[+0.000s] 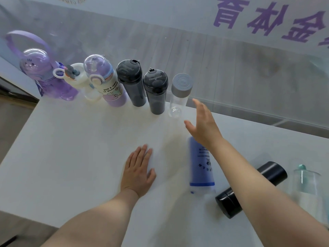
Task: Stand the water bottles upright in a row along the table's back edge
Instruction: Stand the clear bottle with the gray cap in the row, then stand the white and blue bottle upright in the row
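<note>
Head view, looking down at a white bench.

Left hand lies flat, palm down on the bench, fingers straight & slightly spread, holding nothing.

Right hand is raised above the bench, fingers straight & open, thumb out to the left, gripping nothing. Its fingertips are just beside the clear bottle, not touching it as far as the view shows.

Beyond the left fingers, six bottles stand upright in a row along the back edge. L to R: purple bottle w/ dome lid & strap; white bottle, partly hidden; lilac bottle w/ printed text; two dark grey bottles side by side; then the clear bottle w/ grey cap, nearest the right fingers.

Behind the right fingers, under the wrist & forearm, a blue bottle lies on its side, blurred. Just right of it a black bottle also lies on its side, partly covered by the forearm. Far right, a clear glass bottle w/ teal top; can't tell if upright.

A wall w/ purple lettering stands behind the row.
</note>
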### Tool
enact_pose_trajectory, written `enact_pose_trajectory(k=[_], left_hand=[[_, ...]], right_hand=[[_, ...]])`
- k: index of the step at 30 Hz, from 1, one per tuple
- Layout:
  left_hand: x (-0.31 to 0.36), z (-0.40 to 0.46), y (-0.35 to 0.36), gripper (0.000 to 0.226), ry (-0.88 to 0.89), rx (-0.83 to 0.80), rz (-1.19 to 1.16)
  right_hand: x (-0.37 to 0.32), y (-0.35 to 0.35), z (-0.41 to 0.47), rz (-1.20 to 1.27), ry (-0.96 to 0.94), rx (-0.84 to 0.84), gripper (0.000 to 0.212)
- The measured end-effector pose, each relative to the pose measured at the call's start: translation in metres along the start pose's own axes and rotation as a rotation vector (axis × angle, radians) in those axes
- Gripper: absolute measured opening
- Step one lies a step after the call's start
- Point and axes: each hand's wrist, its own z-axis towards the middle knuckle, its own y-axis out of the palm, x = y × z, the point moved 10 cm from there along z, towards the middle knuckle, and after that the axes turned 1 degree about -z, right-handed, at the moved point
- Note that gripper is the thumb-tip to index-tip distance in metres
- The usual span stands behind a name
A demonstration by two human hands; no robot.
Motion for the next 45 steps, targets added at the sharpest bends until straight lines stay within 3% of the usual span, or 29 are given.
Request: enact_pose_trajectory(k=[4, 8, 13, 20, 28, 38, 45], left_hand=[[0.002, 0.000, -0.001, 0.067, 0.008, 0.011, 0.001], [0.002, -0.001, -0.001, 0.067, 0.004, 0.013, 0.017], [0.001, -0.001, 0.001, 0.068, 0.002, 0.004, 0.030], [0.000, -0.001, 0.003, 0.068, -0.003, -0.001, 0.041], [0.000, -0.001, 0.003, 0.068, -0.005, 0.007, 0.039], [-0.001, -0.001, 0.004, 0.068, -0.007, 0.005, 0.030], [-0.001, -0.001, 0.004, 0.068, -0.008, 0.009, 0.039]], right_hand=[[-0.005, -0.003, -0.053, -0.108, -0.215, -0.085, 0.048], [0.011, 0.003, -0.099, -0.114, -0.299, -0.182, 0.057], [0.019, 0.009, -0.136, -0.363, -0.504, -0.239, 0.068], [0.035, 0.024, -0.150, -0.526, -0.547, -0.296, 0.097], [0.023, 0.023, -0.153, -0.532, -0.614, -0.236, 0.074], [0.014, -0.012, -0.143, -0.204, -0.299, -0.043, 0.087], [0.041, -0.025, -0.152, 0.213, 0.223, 0.123, 0.073]])
